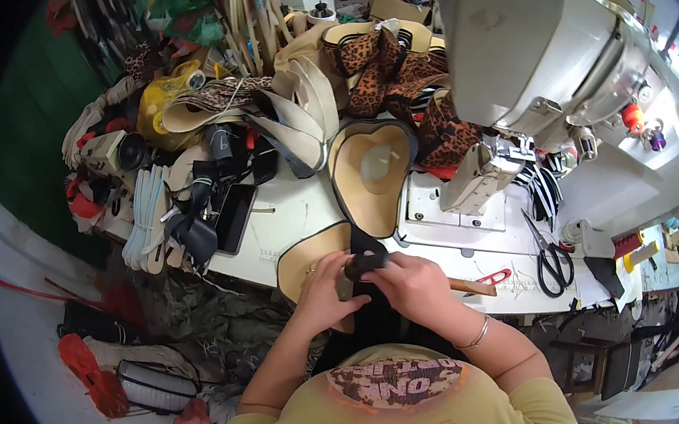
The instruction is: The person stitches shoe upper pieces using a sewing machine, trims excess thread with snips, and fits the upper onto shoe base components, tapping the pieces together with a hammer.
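Note:
My right hand (415,289) is closed around a hammer, with its wooden handle (475,288) sticking out to the right and its dark head (367,264) pointing left. Below the head, a tan curved piece (302,257) with dark edging lies at the table's front edge. On this piece rests my left hand (322,288), fingers bent over it and thumb stretched toward the hammer head. Black material (371,305) hangs beside it, partly covered by my hands. Just beyond lies a similar tan piece (373,203) with a rounded opening and dark rim.
A large white sewing machine (502,56) stands at the right. Near it lie black scissors (552,257) and a red-handled tool (493,276). Leopard-print pieces (386,65) are heaped behind. A dark phone (235,217) and bundled pale strips (148,222) lie left.

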Motion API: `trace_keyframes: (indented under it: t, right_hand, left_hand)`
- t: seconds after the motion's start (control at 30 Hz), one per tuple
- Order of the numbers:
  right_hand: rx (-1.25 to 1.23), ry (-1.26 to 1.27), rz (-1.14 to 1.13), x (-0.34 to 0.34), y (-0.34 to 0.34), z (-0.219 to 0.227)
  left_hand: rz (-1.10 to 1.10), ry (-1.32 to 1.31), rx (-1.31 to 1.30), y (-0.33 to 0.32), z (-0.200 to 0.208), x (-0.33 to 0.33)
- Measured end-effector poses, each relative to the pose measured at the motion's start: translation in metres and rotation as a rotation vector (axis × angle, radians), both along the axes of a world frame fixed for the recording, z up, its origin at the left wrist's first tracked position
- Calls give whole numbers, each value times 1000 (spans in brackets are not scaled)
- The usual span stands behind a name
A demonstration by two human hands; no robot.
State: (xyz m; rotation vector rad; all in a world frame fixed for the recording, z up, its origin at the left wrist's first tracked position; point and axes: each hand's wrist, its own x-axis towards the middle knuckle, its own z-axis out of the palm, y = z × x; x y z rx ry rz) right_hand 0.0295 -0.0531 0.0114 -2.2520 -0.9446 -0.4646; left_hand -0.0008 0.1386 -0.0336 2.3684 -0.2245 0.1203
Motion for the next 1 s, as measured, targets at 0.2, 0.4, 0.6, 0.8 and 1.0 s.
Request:
trace_keyframes:
  t: [0.2,0.4,0.6,0.8,1.0]
  right_hand:
    - [-63,-2,-74,-4,-25,-5]
    - [210,-171,-533,4,-128,-7]
    - [-8,-293,-800,43,-202,-43]
    - [-42,-257,-712,45,-209,-52]
    - [60,-204,-452,-26,-170,-66]
  left_hand:
    - [55,278,-218,-5,-12,7]
    - [409,-241,-748,16,-16,17]
    - [207,136,-1758,-6,34,126]
    - [373,523,-1466,-56,34,212]
    - [-31,412,-1658,-35,23,249]
